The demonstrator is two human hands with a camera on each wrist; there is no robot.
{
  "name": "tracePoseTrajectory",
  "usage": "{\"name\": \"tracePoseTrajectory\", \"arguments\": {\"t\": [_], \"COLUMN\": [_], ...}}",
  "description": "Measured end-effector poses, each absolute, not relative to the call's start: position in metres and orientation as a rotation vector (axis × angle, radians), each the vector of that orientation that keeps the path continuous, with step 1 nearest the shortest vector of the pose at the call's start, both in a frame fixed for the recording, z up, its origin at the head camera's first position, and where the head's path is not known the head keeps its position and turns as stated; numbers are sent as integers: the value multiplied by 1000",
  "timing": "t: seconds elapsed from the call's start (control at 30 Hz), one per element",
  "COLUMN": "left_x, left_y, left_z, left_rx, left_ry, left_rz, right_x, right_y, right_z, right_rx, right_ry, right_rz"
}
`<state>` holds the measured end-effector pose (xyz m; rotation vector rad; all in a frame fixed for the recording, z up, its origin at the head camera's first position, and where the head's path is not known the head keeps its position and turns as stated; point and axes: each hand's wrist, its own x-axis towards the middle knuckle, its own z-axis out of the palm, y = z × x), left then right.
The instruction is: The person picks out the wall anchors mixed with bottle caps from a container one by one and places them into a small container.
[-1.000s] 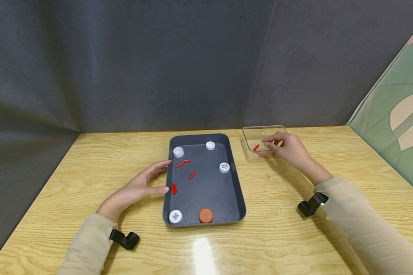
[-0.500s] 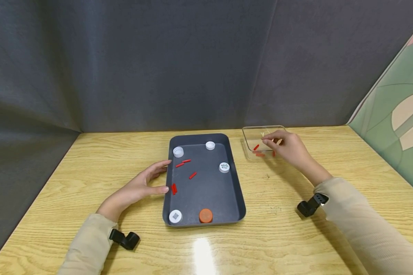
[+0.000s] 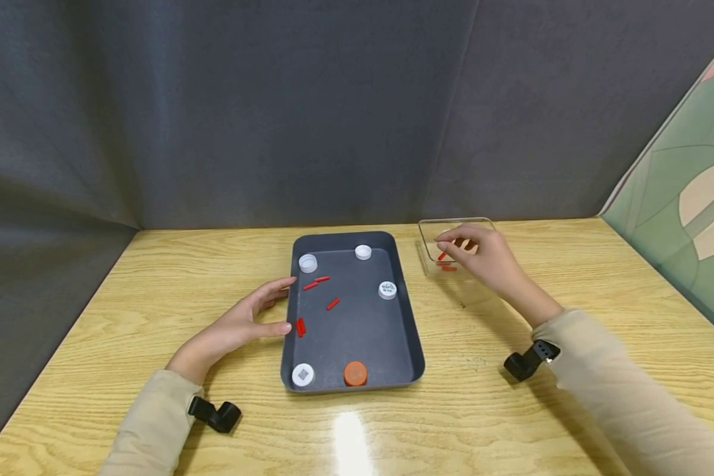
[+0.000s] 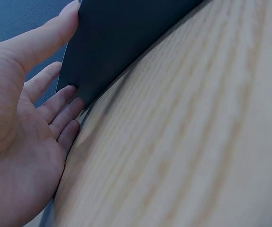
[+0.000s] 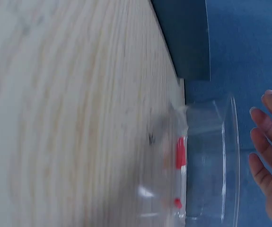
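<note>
My left hand (image 3: 238, 327) rests at the left wall of a dark grey tray (image 3: 413, 344), thumb and fingertips at its rim; the left wrist view shows the fingers spread loosely against the outer wall. Several short red sticks (image 3: 333, 303) lie in the tray's left half. Over a clear container (image 3: 459, 219) at the back right is my right hand (image 3: 482, 254), its fingers loosely bent with the thumb close to the index finger. Nothing shows between them in the right wrist view. More red sticks (image 5: 180, 152) lie at the bottom of the container.
Along the tray's edges stand white caps (image 3: 387, 290), one bearing green print, and an orange cap (image 3: 355, 373). The wooden table (image 3: 476, 410) ends at a dark grey partition (image 3: 309, 132). A green patterned panel (image 3: 684, 192) stands on the right.
My right hand has shifted a little left and closer over the clear container. My left hand and the tray have stayed put.
</note>
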<state>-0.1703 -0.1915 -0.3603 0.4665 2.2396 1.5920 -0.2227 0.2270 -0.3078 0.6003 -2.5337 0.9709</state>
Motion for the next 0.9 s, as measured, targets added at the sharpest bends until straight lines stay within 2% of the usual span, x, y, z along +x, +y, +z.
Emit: {"name": "tracePoseTrajectory", "arguments": {"t": [0.43, 0.9], "left_x": [-169, -170], "left_y": [-192, -192], "left_z": [-360, -361], "left_rx": [463, 472], "left_ry": [2238, 2246], "left_rz": [1593, 1585], "right_x": [-214, -204], "right_y": [198, 166], "right_z": [-308, -310], "right_rx": [758, 802], "right_ry": [-2485, -2527], "right_rz": [1033, 1193]}}
